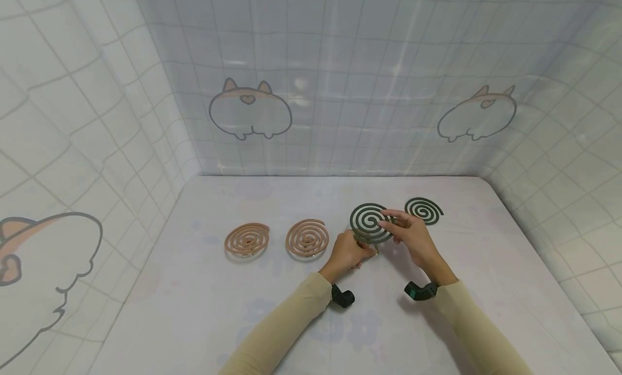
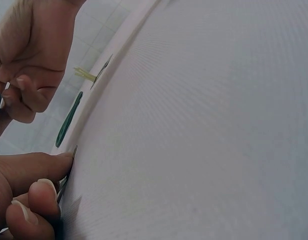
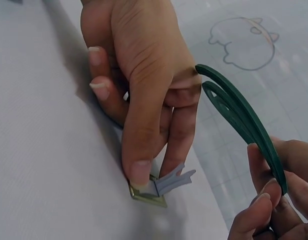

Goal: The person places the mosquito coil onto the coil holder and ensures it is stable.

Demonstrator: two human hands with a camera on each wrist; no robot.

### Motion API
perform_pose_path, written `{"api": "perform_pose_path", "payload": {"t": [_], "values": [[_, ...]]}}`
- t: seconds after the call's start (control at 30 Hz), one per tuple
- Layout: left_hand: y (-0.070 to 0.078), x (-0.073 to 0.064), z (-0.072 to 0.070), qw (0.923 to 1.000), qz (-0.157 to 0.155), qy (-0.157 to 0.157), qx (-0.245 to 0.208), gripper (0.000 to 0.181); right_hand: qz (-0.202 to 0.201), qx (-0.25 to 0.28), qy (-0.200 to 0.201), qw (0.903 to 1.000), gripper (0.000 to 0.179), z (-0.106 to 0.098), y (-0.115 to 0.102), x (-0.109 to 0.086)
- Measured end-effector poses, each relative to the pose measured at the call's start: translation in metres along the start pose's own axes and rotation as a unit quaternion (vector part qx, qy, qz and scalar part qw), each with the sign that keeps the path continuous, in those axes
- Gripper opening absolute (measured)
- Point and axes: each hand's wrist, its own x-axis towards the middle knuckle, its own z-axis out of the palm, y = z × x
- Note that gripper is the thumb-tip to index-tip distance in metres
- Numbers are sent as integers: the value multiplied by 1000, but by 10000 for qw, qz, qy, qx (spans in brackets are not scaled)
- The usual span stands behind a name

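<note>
My right hand (image 1: 414, 237) pinches the edge of a green mosquito coil (image 1: 371, 222), raised over the table at right of centre. Below it, my left hand (image 1: 347, 253) holds a small metal coil stand (image 3: 150, 197) down at the tabletop. The right wrist view shows the left thumb pressing on the stand's flat plate, with two prongs (image 3: 175, 182) sticking up beside it. In that view the coil is seen nearly edge-on, close to the prongs. From the head, the coil covers part of the left fingers and most of the stand.
Two brown coils (image 1: 247, 240) lie to the left, with bits of metal showing at their centres and lower rims. A second green coil (image 1: 423, 211) lies beyond my right hand. The left wrist view shows another pronged stand (image 2: 98, 75) farther off. Patterned fabric walls (image 1: 340, 94) enclose the table (image 1: 204, 310).
</note>
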Motion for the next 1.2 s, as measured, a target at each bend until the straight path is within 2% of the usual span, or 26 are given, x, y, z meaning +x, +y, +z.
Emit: {"api": "perform_pose_path", "payload": {"t": [0.27, 0.6, 0.83, 1.2], "values": [[-4, 1, -1, 9994, 351, -25, 33, 27, -33, -53, -160, 9999, 50, -5, 5, -4], [-5, 1, 0, 9990, 443, 40, 60, 22, 120, -4, -432, 9990, 48, -8, 11, -8], [-4, 2, 0, 9985, 515, 87, 146, 21, 194, -38, -464, 9987, 49, -10, 17, -10], [-6, 5, 1, 9973, 553, 91, 468, 31, 380, -233, -479, 9979, 40, -8, 28, -16]]}}
